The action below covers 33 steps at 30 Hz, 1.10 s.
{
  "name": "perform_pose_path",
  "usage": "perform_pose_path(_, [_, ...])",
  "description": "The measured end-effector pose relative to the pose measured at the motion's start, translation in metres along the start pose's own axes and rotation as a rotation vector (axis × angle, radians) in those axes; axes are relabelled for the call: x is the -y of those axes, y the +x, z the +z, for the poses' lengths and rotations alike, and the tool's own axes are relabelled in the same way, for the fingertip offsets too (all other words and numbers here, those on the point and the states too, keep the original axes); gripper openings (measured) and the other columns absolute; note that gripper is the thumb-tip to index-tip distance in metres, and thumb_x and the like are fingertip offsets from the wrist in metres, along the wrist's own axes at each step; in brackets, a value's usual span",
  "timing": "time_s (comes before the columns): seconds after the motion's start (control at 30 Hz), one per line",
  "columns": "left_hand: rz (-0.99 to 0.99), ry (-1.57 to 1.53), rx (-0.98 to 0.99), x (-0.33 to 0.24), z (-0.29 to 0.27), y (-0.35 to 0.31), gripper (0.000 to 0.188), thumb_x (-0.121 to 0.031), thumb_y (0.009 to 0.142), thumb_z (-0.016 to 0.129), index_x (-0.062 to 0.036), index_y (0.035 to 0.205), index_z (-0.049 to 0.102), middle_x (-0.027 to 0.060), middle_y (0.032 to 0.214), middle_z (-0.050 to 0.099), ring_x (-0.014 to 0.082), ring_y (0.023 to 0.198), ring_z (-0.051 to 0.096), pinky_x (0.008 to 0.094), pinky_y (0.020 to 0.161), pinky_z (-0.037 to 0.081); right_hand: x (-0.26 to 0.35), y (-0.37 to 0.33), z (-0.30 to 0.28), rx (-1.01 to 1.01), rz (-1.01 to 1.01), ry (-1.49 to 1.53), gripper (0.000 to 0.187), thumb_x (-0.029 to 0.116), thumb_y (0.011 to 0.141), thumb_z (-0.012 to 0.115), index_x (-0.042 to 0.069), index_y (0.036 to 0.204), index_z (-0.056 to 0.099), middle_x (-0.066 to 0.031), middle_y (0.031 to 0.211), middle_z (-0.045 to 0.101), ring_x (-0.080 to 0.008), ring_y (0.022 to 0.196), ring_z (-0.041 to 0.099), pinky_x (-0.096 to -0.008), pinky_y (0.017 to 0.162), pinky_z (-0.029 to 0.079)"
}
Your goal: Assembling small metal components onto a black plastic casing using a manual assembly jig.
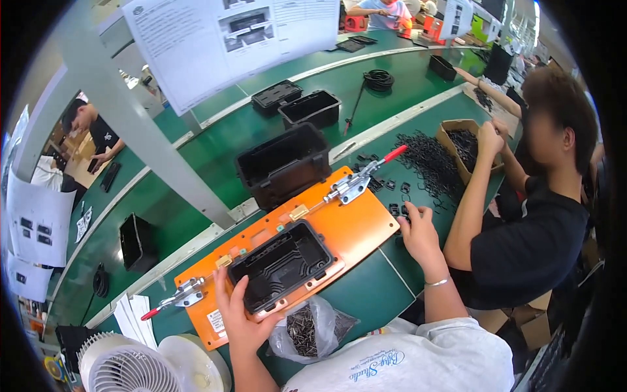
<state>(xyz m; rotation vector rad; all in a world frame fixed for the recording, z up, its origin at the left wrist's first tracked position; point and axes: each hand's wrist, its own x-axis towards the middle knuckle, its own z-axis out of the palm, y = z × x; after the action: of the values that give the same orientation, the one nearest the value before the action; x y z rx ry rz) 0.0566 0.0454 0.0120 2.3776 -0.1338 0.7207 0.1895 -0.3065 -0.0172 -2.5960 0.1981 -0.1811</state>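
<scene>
A black plastic box (282, 264), its open side up, sits in an orange fixture plate (366, 222). My left hand (240, 319) is spread over the fixture at the box's near left corner, its fingers stretched and its thumb apart. Beyond the plate's right end, my right hand (421, 236) reaches to small black plastic parts (394, 209). Its fingers curl together there; what they pinch is too small to make out. Toggle clamps with red handles flank the box, one on the right (353, 186) and one on the left (186, 294).
A bag of screws (304, 332) lies by the plate's near edge. Behind stands a larger black box (284, 163). A heap of black clips (428, 163) and a cardboard box (450, 134) lie right, near a co-worker (529, 228). A white fan (130, 366) stands lower left.
</scene>
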Motion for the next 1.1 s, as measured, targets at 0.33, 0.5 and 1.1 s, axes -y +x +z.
perform_pose_path(0.33, [-0.041, -0.114, -0.033, 0.001, -0.002, -0.003, 0.079, -0.052, 0.064, 0.08, -0.0035, 0.121, 0.055, 0.0253, 0.144, 0.03, 0.0425, 0.137, 0.025, 0.0509, 0.109, 0.024, -0.027, 0.018, 0.027, -0.228, -0.172, 0.065, 0.027, 0.003, 0.073, 0.071, 0.004, 0.098, 0.065, -0.0164, 0.086, 0.055, -0.0324, 0.077, 0.059, -0.0394, 0.068, 0.049])
perform_pose_path(0.5, [-0.039, -0.135, -0.029, 0.002, -0.002, -0.003, 0.075, -0.045, 0.064, 0.082, -0.0035, 0.121, 0.056, 0.024, 0.145, 0.03, 0.0425, 0.137, 0.025, 0.0509, 0.109, 0.024, -0.026, 0.025, 0.015, -0.315, -0.237, 0.151, 0.022, 0.002, 0.071, 0.073, 0.002, 0.092, 0.068, -0.0153, 0.079, 0.056, -0.0306, 0.072, 0.059, -0.0364, 0.066, 0.049])
perform_pose_path(1.1, [-0.137, -0.486, -0.156, -0.065, -0.006, 0.034, 0.049, -0.001, 0.068, 0.08, 0.0019, 0.113, 0.059, 0.0044, 0.091, 0.055, 0.0096, 0.08, 0.054, 0.0197, 0.064, 0.042, 0.18, -0.059, -0.001, 1.218, -0.344, 1.526, 0.034, -0.004, 0.087, 0.057, -0.005, 0.12, 0.054, -0.0102, 0.105, 0.063, -0.0167, 0.101, 0.059, -0.0305, 0.09, 0.049])
